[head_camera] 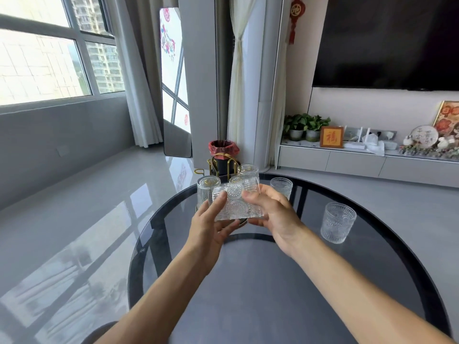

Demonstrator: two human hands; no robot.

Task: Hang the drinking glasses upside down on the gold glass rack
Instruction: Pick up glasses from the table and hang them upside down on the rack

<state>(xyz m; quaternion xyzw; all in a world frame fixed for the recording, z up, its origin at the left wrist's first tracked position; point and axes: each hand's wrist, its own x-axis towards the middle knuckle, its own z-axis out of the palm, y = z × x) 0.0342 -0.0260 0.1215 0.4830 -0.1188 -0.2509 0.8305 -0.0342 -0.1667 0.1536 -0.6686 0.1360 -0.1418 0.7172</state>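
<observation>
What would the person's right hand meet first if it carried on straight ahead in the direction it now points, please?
The right hand, holding a glass together with the left hand, points forward and left. It would probably meet the gold rack and the upside-down glasses already hanging there, though depth is unclear.

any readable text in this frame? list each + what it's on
"福": gold-framed red plaque on the TV shelf.
Round plaque further right: dark characters, too blurred to read.
Red hanging knot ornament: gold disc with one character, unreadable.
Standing mirror: red and coloured decals, no legible text.
Glass in hands, gold rack: embossed pattern only, no text.
</observation>
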